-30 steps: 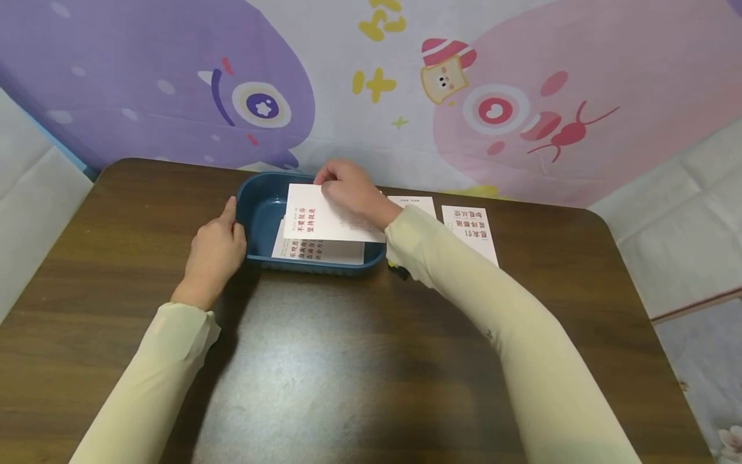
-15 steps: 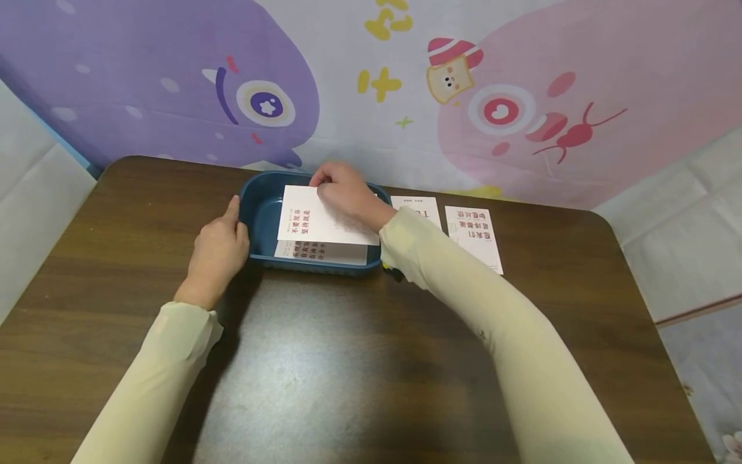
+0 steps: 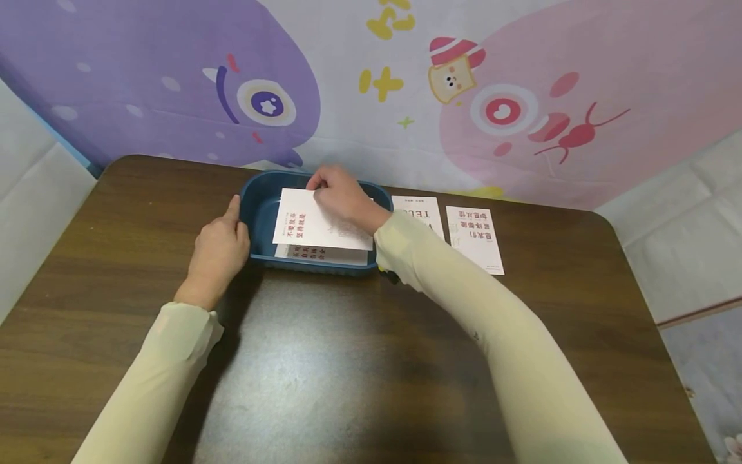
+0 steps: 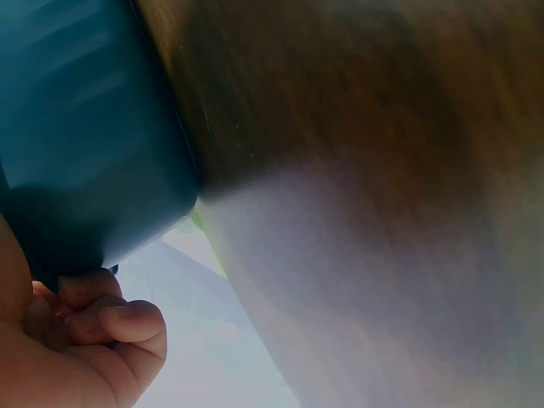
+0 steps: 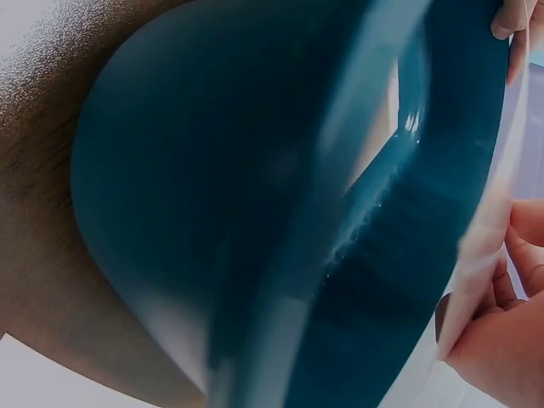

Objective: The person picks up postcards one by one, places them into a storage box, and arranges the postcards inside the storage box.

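In the head view, a blue rectangular tray [image 3: 259, 209] stands near the table's back edge. My left hand [image 3: 217, 258] holds its left end, index finger lying along the rim; in the left wrist view the other fingers [image 4: 127, 323] are curled against the tray's end. My right hand [image 3: 344, 200] pinches the upper edge of a white printed card [image 3: 295, 216] over the tray. Beneath that card, another printed card [image 3: 324, 255] lies in the tray, mostly covered. The right wrist view shows the thumb and fingers of my right hand [image 5: 501, 331] on the thin held card [image 5: 484, 246].
Right of the tray, two more printed cards lie on the brown table [image 3: 324, 374]: one card [image 3: 423, 212] partly behind the right sleeve, the other card [image 3: 475, 238] farther right. A small black-and-yellow thing [image 3: 390, 276] shows under the sleeve. A cartoon-printed cloth [image 3: 359, 129] hangs behind.
My right hand has moved slightly left and down with the card, which now covers more of the tray's middle. The left hand stays at the tray's end.
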Demonstrator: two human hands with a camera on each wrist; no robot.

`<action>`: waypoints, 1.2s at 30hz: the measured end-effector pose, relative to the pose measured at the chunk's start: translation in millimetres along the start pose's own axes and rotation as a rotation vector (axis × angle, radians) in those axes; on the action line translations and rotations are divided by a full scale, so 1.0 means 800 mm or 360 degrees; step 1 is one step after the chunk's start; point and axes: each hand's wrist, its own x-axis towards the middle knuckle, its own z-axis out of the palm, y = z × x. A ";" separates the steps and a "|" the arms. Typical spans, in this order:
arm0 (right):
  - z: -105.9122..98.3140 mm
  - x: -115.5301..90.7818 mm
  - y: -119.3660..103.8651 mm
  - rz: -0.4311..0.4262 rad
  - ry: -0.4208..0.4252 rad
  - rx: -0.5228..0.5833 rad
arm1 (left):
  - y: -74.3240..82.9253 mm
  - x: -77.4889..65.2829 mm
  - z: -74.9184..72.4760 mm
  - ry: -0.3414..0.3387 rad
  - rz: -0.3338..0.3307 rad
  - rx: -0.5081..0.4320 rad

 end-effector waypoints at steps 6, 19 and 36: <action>0.005 -0.001 0.001 0.0001 -0.0023 -0.0018 | -0.001 0.000 0.001 -0.0009 -0.0006 -0.0013; 0.019 0.003 0.009 0.0061 -0.0024 -0.0083 | 0.000 -0.002 0.000 -0.0042 -0.0042 -0.0025; 0.025 0.004 0.015 0.0101 -0.0060 -0.0079 | 0.000 -0.002 -0.001 -0.0010 0.0014 -0.0036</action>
